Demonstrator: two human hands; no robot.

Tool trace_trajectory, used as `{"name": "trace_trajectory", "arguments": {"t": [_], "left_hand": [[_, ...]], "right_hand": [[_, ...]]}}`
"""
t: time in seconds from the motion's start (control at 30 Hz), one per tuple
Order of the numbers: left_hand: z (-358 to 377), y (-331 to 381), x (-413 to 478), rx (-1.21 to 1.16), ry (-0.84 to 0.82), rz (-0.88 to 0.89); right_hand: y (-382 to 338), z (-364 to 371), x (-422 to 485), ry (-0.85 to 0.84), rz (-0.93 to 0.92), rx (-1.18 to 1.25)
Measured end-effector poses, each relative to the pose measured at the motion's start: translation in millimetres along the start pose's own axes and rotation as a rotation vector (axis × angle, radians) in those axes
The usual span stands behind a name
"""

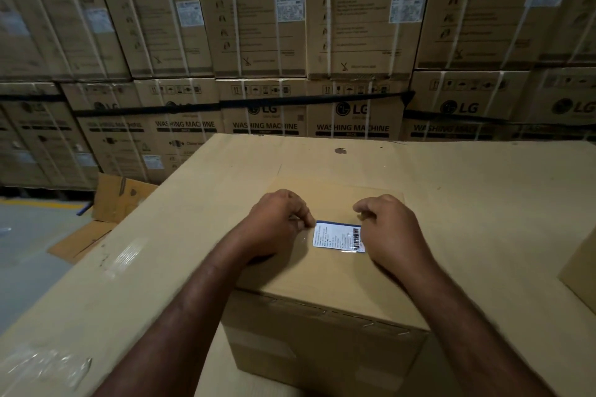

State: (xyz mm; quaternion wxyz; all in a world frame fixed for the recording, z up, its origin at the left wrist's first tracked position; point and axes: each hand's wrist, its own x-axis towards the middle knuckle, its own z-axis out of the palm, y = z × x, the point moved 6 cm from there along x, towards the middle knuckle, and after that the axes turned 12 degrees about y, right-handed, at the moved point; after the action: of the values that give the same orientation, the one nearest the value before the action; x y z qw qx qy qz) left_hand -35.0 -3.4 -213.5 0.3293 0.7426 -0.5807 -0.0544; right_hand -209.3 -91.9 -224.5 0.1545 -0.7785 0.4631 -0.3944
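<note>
Left hand (277,224) and right hand (388,230) rest on small box (322,274), curled fingers touching opposite ends of barcode label (338,237); pinching or pressing: cannot tell.

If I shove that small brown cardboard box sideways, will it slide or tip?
Likely slides: the small brown cardboard box sits squat and flat on the large smooth cardboard surface. Probably stiff, since its stapled edge looks crisp. Weight cannot be judged.
</note>
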Motion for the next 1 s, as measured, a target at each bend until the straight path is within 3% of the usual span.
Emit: {"name": "trace_trajectory", "arguments": {"t": [0.2,0.37,0.53,0.77,1.0], "left_hand": [[6,2,7,0.101,-0.054,-0.010],[32,38,2,0.181,-0.267,0.100],[32,35,0,0.162,-0.242,0.125],[35,32,-1,0.180,-0.221,0.126],[36,30,0,0.166,-0.216,0.131]], "right_hand": [[26,-20,10,0.090,0.001,0.007],[15,-17,-2,0.098,-0.143,-0.064],[11,-21,-4,0.088,-0.230,-0.050],[-5,-18,-18,-0.138,-0.339,-0.322],[-4,-30,-8,-0.228,-0.126,-0.203]]}}
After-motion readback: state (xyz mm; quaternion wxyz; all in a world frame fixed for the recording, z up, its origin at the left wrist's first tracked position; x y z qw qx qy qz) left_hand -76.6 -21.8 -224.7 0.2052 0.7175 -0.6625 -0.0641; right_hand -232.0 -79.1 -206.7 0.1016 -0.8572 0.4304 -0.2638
